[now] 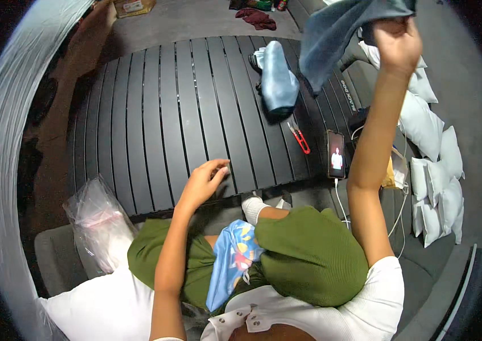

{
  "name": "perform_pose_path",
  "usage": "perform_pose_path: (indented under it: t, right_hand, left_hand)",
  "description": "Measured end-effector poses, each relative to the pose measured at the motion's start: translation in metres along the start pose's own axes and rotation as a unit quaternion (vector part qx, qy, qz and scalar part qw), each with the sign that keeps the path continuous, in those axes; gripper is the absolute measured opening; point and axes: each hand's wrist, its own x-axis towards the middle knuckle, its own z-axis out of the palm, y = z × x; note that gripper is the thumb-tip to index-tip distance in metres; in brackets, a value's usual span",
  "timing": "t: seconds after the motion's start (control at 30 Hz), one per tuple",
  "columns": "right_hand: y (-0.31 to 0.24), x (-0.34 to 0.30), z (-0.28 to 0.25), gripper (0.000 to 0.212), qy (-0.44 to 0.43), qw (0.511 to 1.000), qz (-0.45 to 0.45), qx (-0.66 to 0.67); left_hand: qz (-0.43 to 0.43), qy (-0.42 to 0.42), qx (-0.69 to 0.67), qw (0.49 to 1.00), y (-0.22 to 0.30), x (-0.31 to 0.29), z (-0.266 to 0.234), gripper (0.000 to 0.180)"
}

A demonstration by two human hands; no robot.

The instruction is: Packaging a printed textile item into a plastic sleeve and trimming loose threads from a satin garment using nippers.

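Note:
High at the upper right, my right hand [398, 45] is closed on a dark blue-grey piece of fabric [332, 42], which hangs in the air beyond the table's right side. Over the near edge of the black slatted table [150, 113], my left hand [202, 184] is loosely curved, thumb and fingers apart, with nothing plainly held. A bundle of light blue shiny fabric [278, 79] lies on the table, left of the raised cloth. Red-handled thread snips [299, 139] rest just in front of that bundle. Across my lap lies a blue cloth with a colourful print [234, 250].
A phone [336, 153] with a lit screen stands at the table's right edge, its white cable [340, 199] running down. White pillows [437, 187] are piled at the right. A clear plastic bag [101, 219] sits near left, and dark red cloth [256, 18] lies on the far floor.

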Motion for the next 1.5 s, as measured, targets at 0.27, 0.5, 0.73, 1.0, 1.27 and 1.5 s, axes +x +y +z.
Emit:
perform_pose_path:
  t: [0.27, 0.5, 0.73, 1.0, 1.27, 1.5]
  right_hand:
    - [0.016, -0.057, 0.078, 0.034, -0.116, 0.983, 0.116, 0.086]
    - [0.079, -0.100, 0.124, 0.029, -0.033, 0.987, 0.154, 0.014]
    - [0.074, -0.070, 0.009, 0.019, -0.013, 0.842, -0.085, -0.533]
    - [0.097, -0.125, -0.128, 0.015, 0.051, 0.813, 0.310, -0.490]
    - [0.139, -0.207, -0.202, 0.037, 0.036, 0.733, 0.403, -0.546]
    - [0.133, -0.212, -0.191, 0.039, 0.033, 0.789, 0.344, -0.508]
  left_hand:
    - [0.116, 0.040, -0.109, 0.986, 0.006, 0.020, 0.036, 0.080]
    - [0.059, 0.049, -0.112, 0.991, 0.031, -0.013, 0.065, 0.091]
    - [-0.103, -0.016, -0.225, 0.969, 0.003, -0.018, -0.054, 0.038]
    - [-0.306, 0.104, -0.170, 0.931, -0.020, -0.039, -0.134, 0.042]
    - [-0.325, 0.087, 0.154, 0.929, -0.049, -0.055, -0.112, 0.051]
    - [-0.271, 0.054, 0.326, 0.904, -0.033, -0.047, -0.054, 0.043]
